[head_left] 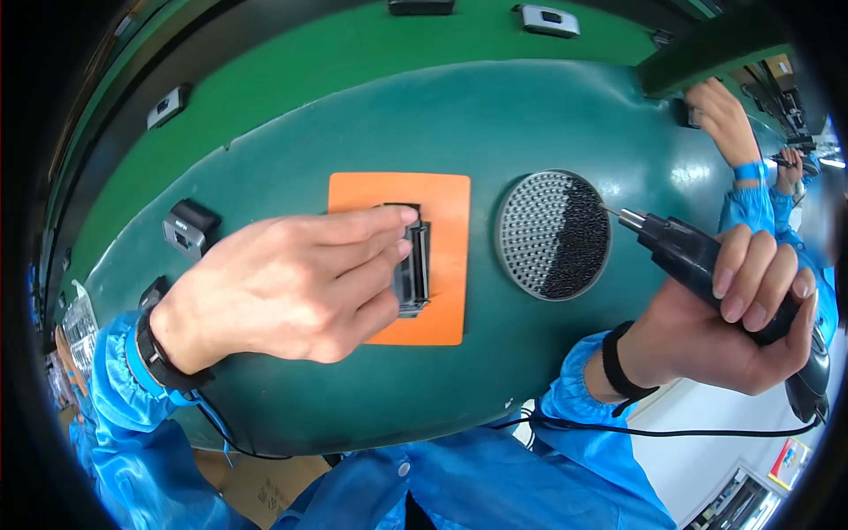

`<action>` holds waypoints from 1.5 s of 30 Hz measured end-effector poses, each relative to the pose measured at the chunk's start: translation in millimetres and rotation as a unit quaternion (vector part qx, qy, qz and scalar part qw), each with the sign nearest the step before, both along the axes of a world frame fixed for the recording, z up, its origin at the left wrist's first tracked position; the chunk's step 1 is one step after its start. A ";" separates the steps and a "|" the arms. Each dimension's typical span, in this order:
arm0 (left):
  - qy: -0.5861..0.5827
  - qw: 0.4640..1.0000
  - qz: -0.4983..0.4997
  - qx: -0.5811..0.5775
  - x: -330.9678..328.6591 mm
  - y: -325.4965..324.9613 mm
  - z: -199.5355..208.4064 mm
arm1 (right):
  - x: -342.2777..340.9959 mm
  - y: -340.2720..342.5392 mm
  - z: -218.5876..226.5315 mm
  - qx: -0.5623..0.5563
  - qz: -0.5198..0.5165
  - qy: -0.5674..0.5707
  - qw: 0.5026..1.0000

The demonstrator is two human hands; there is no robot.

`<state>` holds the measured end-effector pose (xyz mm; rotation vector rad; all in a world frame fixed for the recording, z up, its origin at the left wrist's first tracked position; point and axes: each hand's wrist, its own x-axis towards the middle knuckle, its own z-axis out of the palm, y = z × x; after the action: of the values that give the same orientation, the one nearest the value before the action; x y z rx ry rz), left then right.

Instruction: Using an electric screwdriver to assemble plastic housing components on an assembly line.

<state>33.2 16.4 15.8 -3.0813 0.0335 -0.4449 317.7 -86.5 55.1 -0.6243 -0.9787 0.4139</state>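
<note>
My left hand (300, 283) is closed on a small black rectangular device (412, 269), with its fingertips along the left and upper side. The device lies on an orange mat (450, 318), and my fingers hide part of it. My right hand (724, 327) grips a black electric screwdriver (685, 247) whose slim metal bit points left. The bit's tip is by the right rim of a round grey screw tray (521, 238). Small black screws (579, 243) fill the right part of that perforated tray, while holes show on the left.
A grey and black device (189, 228) sits left of the mat on the green table (353, 406). Similar units (548, 19) stand on the green surface beyond. A co-worker's hand (724, 119) reaches in at upper right. The screwdriver's black cable (689, 433) crosses before me.
</note>
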 end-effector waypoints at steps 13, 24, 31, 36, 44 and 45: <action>0.201 0.964 0.173 -0.003 -3.9 -54.2 22.3 | -17.3 25.6 7.0 -0.063 0.190 -0.093 0.975; 0.135 0.956 0.249 -0.069 -6.5 -65.0 -4.8 | -22.8 50.4 -18.1 -0.116 0.176 -0.212 0.954; 0.139 0.955 0.248 -0.089 -7.6 -62.4 -5.5 | -35.5 52.7 -31.4 -0.129 0.153 -0.128 0.971; 0.142 0.955 0.248 -0.087 -8.4 -62.9 -5.6 | -42.1 52.8 -33.0 -0.150 0.094 -0.125 0.976; 0.141 0.951 0.247 -0.118 -14.1 -60.6 -3.8 | -48.3 56.1 -32.2 -0.140 0.115 -0.144 0.973; 0.144 0.950 0.245 -0.127 -15.0 -60.4 -2.6 | -50.4 55.0 -31.5 -0.142 0.101 -0.150 0.973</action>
<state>18.2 -44.1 13.1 -3.1957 -0.8224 0.0303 267.4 -31.5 23.6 -0.8667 -1.2901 0.6613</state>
